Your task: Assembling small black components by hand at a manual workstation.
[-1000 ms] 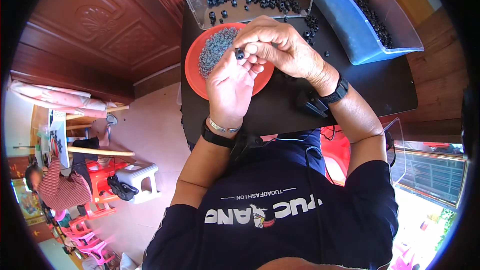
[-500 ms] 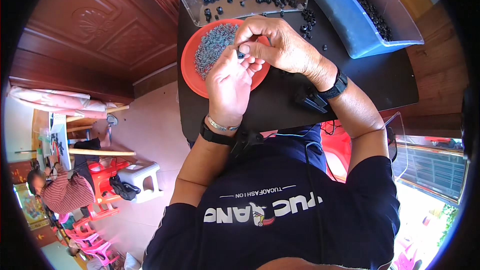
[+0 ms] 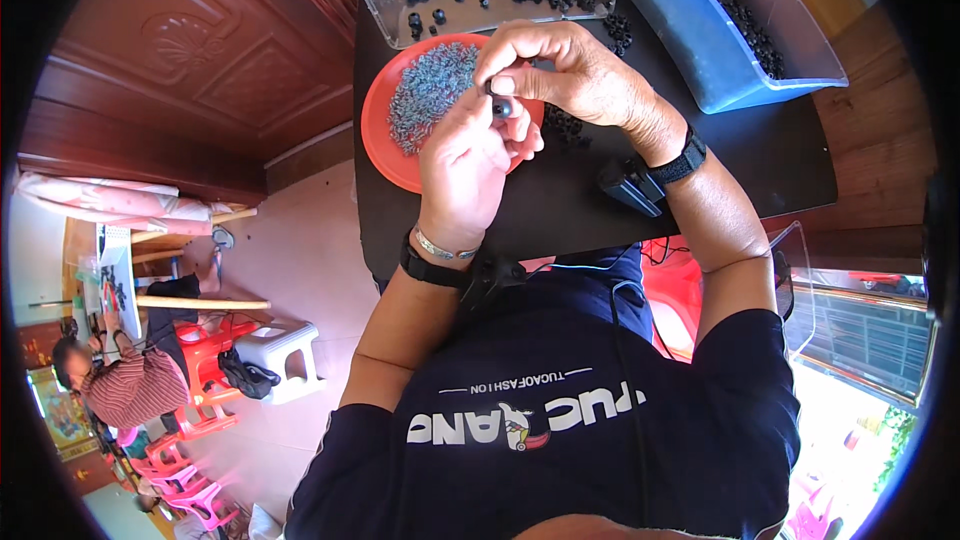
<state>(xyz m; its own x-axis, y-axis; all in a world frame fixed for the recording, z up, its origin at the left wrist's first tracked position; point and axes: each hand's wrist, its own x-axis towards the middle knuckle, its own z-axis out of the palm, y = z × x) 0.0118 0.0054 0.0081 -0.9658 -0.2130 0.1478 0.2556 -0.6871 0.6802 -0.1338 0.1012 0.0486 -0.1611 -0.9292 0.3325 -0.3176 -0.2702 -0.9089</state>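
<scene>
Above the right side of an orange-red plate (image 3: 376, 155), my two hands meet. A small, round black plastic piece (image 3: 501, 109) with a hole sits in the fingers of my left hand (image 3: 466, 155), which has its palm turned up. Thumb and forefinger of my right hand (image 3: 580, 75) pinch at the upper end of this piece from the far side. Whether the right fingertips hold a separate part is hidden. Many small grey-blue metal pieces (image 3: 430, 90), screw-like in shape, fill the plate.
Behind the plate, a clear bin (image 3: 385, 28) holds many black pieces. A translucent blue bin (image 3: 735, 88) with more stands at the far right. Loose black pieces (image 3: 567, 128) lie on the dark table (image 3: 420, 230) near my right hand. A person (image 3: 135, 385) sits far left.
Both hands have shifted slightly right together. The black piece now shows more fully below the right thumb, and the fingers of my left hand are curled a little differently.
</scene>
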